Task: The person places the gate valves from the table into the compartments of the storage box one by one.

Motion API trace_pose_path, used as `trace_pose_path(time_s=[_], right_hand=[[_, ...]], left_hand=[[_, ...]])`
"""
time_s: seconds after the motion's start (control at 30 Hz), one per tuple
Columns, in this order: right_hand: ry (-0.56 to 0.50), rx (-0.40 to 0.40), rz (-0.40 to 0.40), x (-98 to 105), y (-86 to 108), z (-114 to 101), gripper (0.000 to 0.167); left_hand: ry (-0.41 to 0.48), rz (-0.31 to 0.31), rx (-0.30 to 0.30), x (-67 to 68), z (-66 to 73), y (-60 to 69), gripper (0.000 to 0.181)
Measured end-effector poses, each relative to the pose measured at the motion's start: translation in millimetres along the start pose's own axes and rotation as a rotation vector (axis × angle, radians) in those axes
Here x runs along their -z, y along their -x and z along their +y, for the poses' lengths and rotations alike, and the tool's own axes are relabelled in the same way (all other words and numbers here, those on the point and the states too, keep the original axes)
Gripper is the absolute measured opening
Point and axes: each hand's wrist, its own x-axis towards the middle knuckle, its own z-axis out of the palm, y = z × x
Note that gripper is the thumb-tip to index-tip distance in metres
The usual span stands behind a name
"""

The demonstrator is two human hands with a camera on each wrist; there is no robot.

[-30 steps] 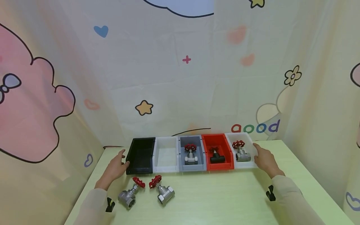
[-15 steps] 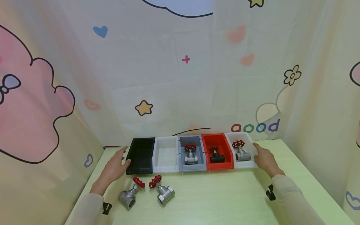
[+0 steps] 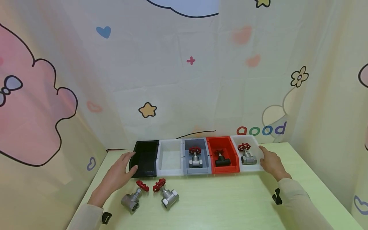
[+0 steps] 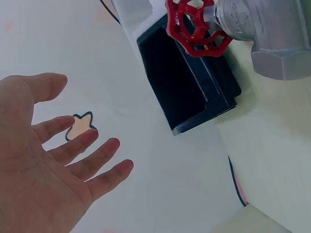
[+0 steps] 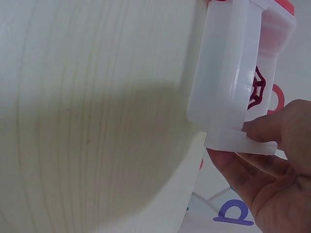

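Note:
My left hand (image 3: 116, 177) is held by the left side of the black bin (image 3: 145, 163), its thumb and fingers spread. The left wrist view shows that hand (image 4: 53, 165) holding nothing, apart from the black bin (image 4: 175, 77). At the row's other end my right hand (image 3: 273, 164) grips the side wall of the right white bin (image 3: 235, 139). In the right wrist view, the thumb of the hand (image 5: 279, 179) is inside that bin (image 5: 223, 77) and the fingers are outside. A steel valve with a red wheel (image 3: 248, 159) lies in it.
Between the end bins stand a white bin (image 3: 170, 158), a grey bin (image 3: 196, 171) holding a steel valve (image 3: 195, 162), and a red bin (image 3: 225, 170) holding a black valve (image 3: 222, 161). Two steel valves (image 3: 130, 202) (image 3: 169, 198) lie in front. A patterned curtain hangs behind.
My left hand has shifted a little right, and its thumb now overlaps the black bin more in the head view. My right hand and the bins look the same.

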Motion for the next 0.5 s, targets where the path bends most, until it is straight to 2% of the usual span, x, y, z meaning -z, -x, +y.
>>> trace_pose_path(time_s=[0.27, 0.5], right_hand=[[-0.002, -0.003, -0.004, 2.4, 0.0, -0.8, 0.060], [-0.003, -0.001, -0.005, 0.7, -0.1, -0.2, 0.060]], left_hand=[[-0.043, -0.008, -0.068, 0.5, 6.4, 11.3, 0.068], [-0.051, -0.024, -0.084, -3.2, 5.0, 20.4, 0.068]])
